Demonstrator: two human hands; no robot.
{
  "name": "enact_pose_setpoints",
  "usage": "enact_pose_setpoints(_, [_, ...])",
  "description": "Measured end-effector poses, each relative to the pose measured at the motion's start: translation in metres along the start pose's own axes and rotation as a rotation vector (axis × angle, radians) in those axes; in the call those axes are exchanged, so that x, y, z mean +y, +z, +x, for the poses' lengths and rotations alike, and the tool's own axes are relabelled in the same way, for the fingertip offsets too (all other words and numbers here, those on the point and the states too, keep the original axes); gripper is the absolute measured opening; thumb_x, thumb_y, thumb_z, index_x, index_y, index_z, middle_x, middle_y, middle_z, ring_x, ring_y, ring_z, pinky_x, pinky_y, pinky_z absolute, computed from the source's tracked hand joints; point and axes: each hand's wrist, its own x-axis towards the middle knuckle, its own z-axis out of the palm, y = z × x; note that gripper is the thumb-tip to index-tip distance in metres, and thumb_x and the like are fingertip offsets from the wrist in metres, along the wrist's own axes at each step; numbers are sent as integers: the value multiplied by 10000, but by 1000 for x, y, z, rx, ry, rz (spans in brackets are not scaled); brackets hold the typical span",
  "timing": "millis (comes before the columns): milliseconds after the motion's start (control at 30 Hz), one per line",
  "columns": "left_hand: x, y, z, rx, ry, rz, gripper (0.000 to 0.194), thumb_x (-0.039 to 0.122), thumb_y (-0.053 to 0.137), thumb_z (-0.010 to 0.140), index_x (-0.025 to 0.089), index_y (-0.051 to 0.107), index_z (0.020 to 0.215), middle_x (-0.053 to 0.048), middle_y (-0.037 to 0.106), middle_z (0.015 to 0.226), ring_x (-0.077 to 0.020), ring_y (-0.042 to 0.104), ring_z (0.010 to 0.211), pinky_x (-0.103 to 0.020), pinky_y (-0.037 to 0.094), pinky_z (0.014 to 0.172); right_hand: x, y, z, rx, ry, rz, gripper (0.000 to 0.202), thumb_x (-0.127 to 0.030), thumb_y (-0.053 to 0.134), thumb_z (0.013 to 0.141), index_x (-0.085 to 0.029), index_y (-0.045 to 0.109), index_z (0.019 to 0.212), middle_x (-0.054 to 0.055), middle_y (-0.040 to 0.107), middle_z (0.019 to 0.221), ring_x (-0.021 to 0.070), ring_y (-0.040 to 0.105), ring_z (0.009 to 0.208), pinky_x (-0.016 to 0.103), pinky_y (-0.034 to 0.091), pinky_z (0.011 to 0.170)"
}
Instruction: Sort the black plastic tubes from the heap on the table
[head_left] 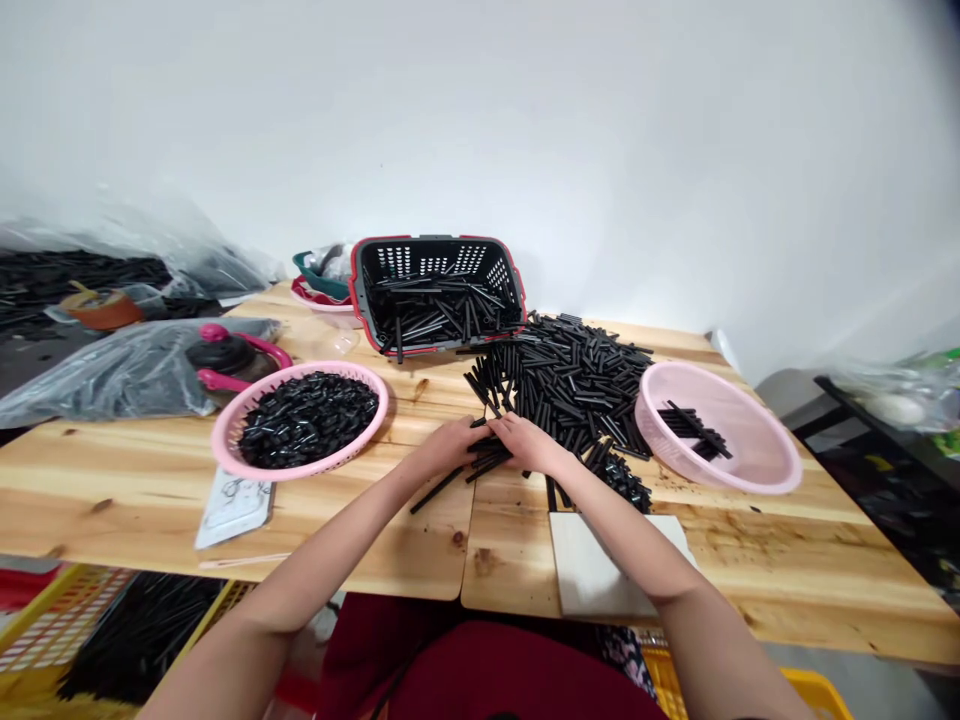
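Observation:
My left hand [448, 445] and my right hand [526, 443] meet near the table's middle, fingers closed around a few thin black sticks [489, 458] between them. Whether the sticks are solid or hollow I cannot tell. One longer stick [436, 491] slants down to the left below my left hand. Just beyond my right hand spreads a large heap of similar black sticks [577, 375]. A small cluster of short black pieces [626, 482] lies beside my right forearm. My fingertips are partly hidden by the sticks and by each other.
A tipped dark basket with a red rim [521, 290] spills sticks at the back. On the left, a pink basket [225, 440] holds short shiny black pieces. A pink basin [757, 430] with some sticks stands right. A pale board [600, 575] lies at the front edge.

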Motion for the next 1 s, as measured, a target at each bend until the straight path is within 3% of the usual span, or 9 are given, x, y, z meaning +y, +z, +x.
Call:
enact_pose_setpoints(167, [-8, -35, 12, 49, 22, 47, 557, 346, 524, 833, 362, 437, 1382, -80, 549, 1122, -148, 596, 950, -236, 492, 856, 3, -29, 14, 109, -12, 33, 547, -106, 595, 787, -137, 425, 1306, 112, 497, 1121, 190, 432, 1103, 291, 481, 915])
enact_pose_setpoints(333, [-20, -103, 33, 133, 25, 169, 528, 395, 513, 845, 348, 457, 1368, -72, 530, 1138, -128, 592, 911, -226, 479, 852, 13, -91, 47, 225, -121, -105, 502, -86, 526, 817, -118, 419, 1307, 125, 491, 1137, 206, 390, 1089, 324, 460, 936])
enact_pose_setpoints(533, [-60, -193, 68, 348, -76, 389, 581, 325, 527, 821, 361, 413, 1390, -67, 494, 1126, -140, 582, 899, -255, 468, 854, 38, -173, 135, 376, -165, -319, 510, -74, 476, 838, -108, 406, 1342, 138, 479, 1154, 236, 352, 1114, 385, 387, 1005])
enact_pose_setpoints(667, [-107, -228, 97, 397, -224, 417, 582, 287, 515, 829, 317, 405, 1400, -103, 467, 1189, -198, 564, 1029, -314, 450, 933, 59, -198, 209, 407, -105, -338, 535, -24, 447, 819, -103, 424, 1348, 142, 472, 1218, 237, 354, 1156, 392, 366, 1037])
enact_pose_setpoints(767, [-134, -237, 113, 389, -402, 408, 605, 286, 577, 795, 267, 432, 1382, -150, 424, 1267, -298, 489, 1172, -443, 403, 1005, 73, -193, 244, 327, 88, -278, 629, 20, 450, 786, -127, 395, 1394, 150, 382, 1355, 252, 323, 1245, 414, 378, 1035])
enact_pose_setpoints(833, [-137, -233, 111, 455, -435, 416, 585, 281, 587, 788, 223, 459, 1356, -168, 388, 1316, -327, 429, 1232, -489, 365, 1038, 80, -181, 248, 290, 134, -254, 642, 24, 457, 781, -138, 402, 1400, 147, 320, 1412, 260, 306, 1277, 421, 374, 1043])
enact_pose_setpoints(933, [-110, -208, 82, 560, -301, 372, 489, 305, 491, 853, 172, 477, 1323, -152, 414, 1291, -249, 454, 1187, -404, 390, 1033, 81, -158, 219, 408, 36, -214, 490, -65, 465, 850, -112, 471, 1338, 151, 359, 1370, 243, 345, 1239, 397, 352, 1067])
enact_pose_setpoints(1000, [-76, -177, 45, 468, -187, 289, 439, 378, 429, 889, 170, 515, 1266, -117, 483, 1184, -187, 507, 1079, -325, 433, 971, 74, -142, 181, 509, -42, -153, 375, -173, 451, 914, -101, 514, 1276, 148, 440, 1267, 222, 399, 1168, 373, 364, 1047])
